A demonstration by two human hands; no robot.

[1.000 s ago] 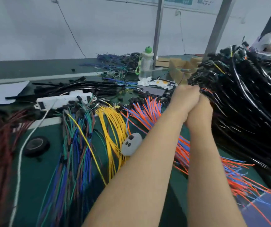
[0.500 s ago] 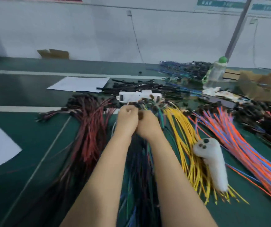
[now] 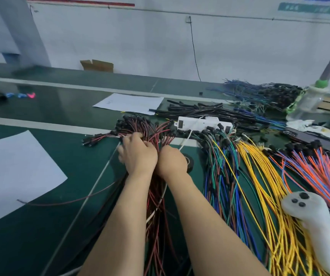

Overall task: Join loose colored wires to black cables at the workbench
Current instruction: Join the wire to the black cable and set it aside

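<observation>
Red wires [image 3: 160,136], hands [image 3: 138,154] [image 3: 171,161] curled (right grip hidden)

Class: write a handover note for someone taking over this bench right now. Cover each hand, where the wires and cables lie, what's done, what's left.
Left hand: fingers curled into the red wires near their plugged ends.
Right hand: curled beside it, contents hidden.
Black cables lie farther back; yellow wires to the right.
Done: many red wires carry black plugs.
Left: number of joins remaining cannot be told.
</observation>
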